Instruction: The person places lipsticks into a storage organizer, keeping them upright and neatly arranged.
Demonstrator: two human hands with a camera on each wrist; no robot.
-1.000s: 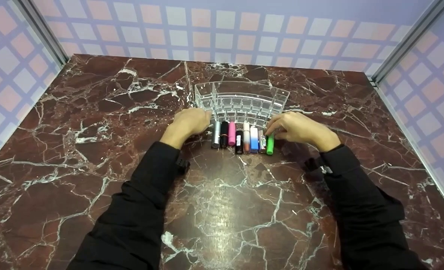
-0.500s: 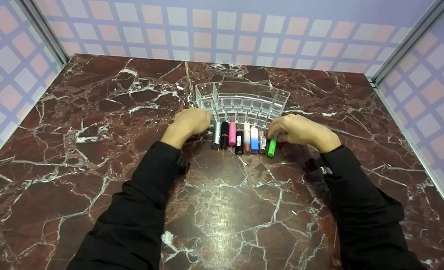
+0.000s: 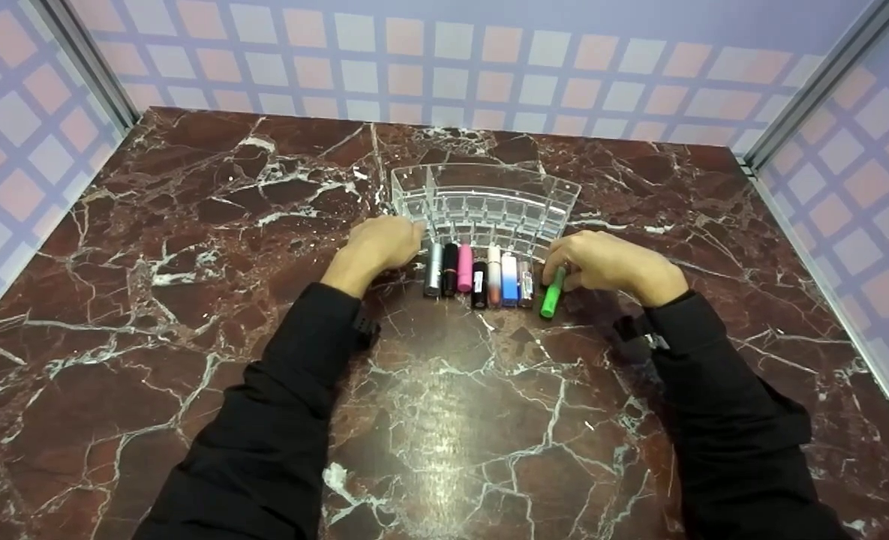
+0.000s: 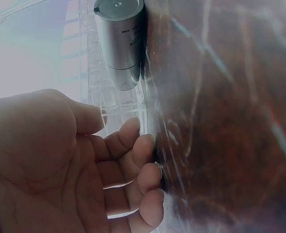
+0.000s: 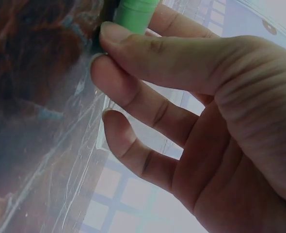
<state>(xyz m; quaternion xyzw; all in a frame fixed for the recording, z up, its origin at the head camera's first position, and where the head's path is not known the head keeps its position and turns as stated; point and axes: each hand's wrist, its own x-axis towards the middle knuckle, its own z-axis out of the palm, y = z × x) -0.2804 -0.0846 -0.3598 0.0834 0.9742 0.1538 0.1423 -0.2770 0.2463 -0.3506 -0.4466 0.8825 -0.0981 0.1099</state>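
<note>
In the head view, a clear tiered cosmetics organizer (image 3: 489, 193) stands in the middle of the table. My left hand (image 3: 384, 241) holds its near left corner, and the left wrist view has the thumb and curled fingers at the clear edge. My right hand (image 3: 602, 259) pinches a green lipstick tube (image 3: 552, 296) between thumb and fingers by the organizer's near right corner. Along the front lies a row of lipsticks: a silver tube (image 3: 433, 270), a black one (image 3: 450, 268), a pink one (image 3: 465, 268), a blue-and-white one (image 3: 509, 279) and others. Fingers hide the green tube's far end.
The dark red marbled table (image 3: 444, 420) reaches toward me from the row. Checkered panels (image 3: 444, 67) enclose the back and both sides, with metal posts (image 3: 819, 82) at the corners. A brownish tube (image 3: 525, 283) ends the row nearest the green one.
The green tube has moved slightly right and toward me in my right hand, tilting away from the row. A gap separates it from the brownish tube. My left hand stays in place.
</note>
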